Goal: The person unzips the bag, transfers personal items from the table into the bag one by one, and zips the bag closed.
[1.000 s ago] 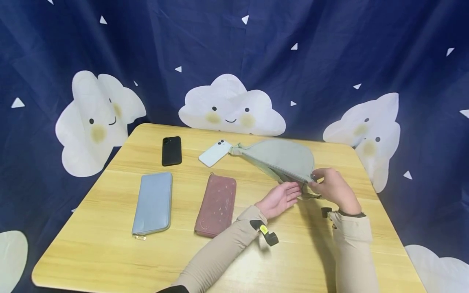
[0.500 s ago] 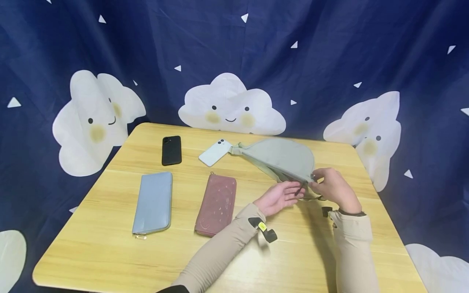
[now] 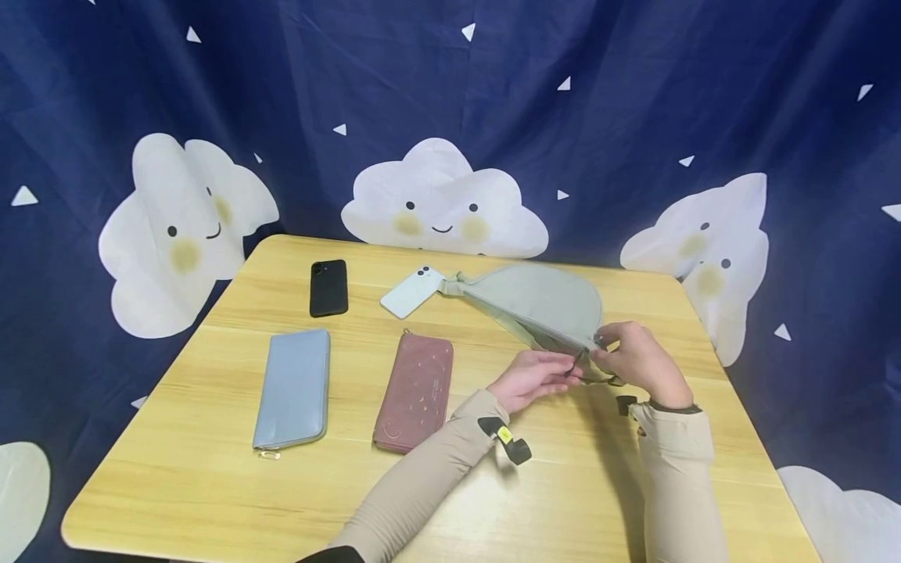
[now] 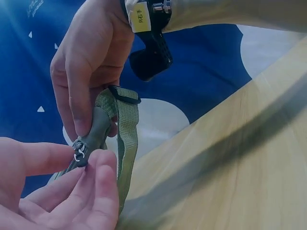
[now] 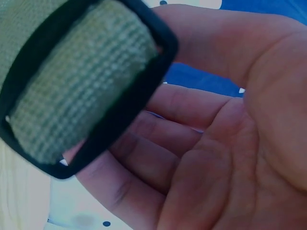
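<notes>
Though the bag [image 3: 538, 297] hides its inside, the left grip [image 3: 533, 380] pinches its zipper pull [image 4: 82, 158]; the right grip [image 3: 642, 361] holds its end [image 4: 99, 127].

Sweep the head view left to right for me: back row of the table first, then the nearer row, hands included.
Back: black phone → white phone → grey-green bag.
Nearer: blue wallet → dark pink wallet → left hand → right hand.

In the right wrist view, a green woven strap [image 5: 86, 81] threaded through a dark buckle [image 5: 122, 113] looms large at upper left, before the curled fingers of the right hand [image 5: 206, 139], with blue-and-white cloth [image 5: 194, 75] beyond.
</notes>
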Demonstrator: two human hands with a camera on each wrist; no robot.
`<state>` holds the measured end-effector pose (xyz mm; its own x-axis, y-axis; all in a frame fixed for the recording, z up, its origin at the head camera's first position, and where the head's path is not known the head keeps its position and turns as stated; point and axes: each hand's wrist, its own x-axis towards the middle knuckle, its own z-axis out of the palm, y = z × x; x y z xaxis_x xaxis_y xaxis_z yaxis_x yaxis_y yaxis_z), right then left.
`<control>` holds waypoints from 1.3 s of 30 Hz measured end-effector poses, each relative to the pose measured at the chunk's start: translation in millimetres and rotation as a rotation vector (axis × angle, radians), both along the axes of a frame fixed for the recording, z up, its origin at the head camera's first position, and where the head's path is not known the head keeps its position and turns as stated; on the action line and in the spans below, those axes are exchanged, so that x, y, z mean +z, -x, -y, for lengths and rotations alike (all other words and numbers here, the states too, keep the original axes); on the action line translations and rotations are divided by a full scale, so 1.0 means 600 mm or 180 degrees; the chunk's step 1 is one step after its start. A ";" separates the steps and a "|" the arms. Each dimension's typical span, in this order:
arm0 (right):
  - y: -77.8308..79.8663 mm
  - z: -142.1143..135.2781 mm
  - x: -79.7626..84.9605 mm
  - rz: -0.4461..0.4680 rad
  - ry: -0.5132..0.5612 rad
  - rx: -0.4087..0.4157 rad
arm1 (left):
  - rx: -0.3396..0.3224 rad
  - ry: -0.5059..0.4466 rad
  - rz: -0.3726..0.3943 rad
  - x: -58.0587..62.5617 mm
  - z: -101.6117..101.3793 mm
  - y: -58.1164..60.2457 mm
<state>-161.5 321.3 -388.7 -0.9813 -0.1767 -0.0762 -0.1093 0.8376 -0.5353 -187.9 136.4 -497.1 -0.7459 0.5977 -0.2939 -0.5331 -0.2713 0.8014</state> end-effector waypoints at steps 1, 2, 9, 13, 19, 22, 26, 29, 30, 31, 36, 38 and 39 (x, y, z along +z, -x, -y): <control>0.000 0.000 0.000 0.0011 0.0020 -0.0010 | 0.0029 -0.0001 0.0013 0.000 0.000 0.000; -0.001 0.000 0.000 0.0021 0.0038 -0.0011 | 0.0046 -0.0002 0.0028 0.001 0.001 -0.001; -0.002 -0.004 -0.001 0.0026 0.0039 0.0004 | 0.0106 -0.0001 0.0050 0.002 0.002 -0.002; -0.001 -0.005 -0.001 0.0064 0.0058 0.0009 | 0.0119 0.0006 0.0044 0.002 0.002 0.000; 0.000 -0.007 -0.002 0.0151 0.0090 -0.0001 | 0.0164 0.0028 0.0033 0.002 0.003 0.002; 0.001 -0.008 -0.003 0.0199 0.0120 -0.0013 | 0.0226 0.0041 0.0044 0.003 0.004 0.003; 0.002 -0.010 -0.005 0.0259 0.0158 -0.0032 | 0.0284 0.0039 0.0035 0.004 0.005 0.006; 0.003 -0.011 -0.006 0.0290 0.0168 -0.0031 | 0.0337 0.0027 0.0037 0.003 0.004 0.008; 0.003 -0.011 -0.006 0.0295 0.0166 -0.0031 | 0.0355 0.0021 0.0033 0.002 0.004 0.009; 0.003 -0.012 -0.006 0.0293 0.0154 -0.0030 | 0.0371 0.0014 0.0028 0.001 0.004 0.009; 0.002 -0.012 -0.005 0.0357 0.0166 -0.0054 | 0.0418 -0.0019 -0.0036 0.000 0.004 0.010; 0.002 -0.012 -0.004 0.0388 0.0176 -0.0052 | 0.0452 -0.0027 -0.0078 0.000 0.005 0.010; 0.001 -0.012 -0.004 0.0385 0.0162 -0.0044 | 0.0468 -0.0024 -0.0104 0.000 0.005 0.009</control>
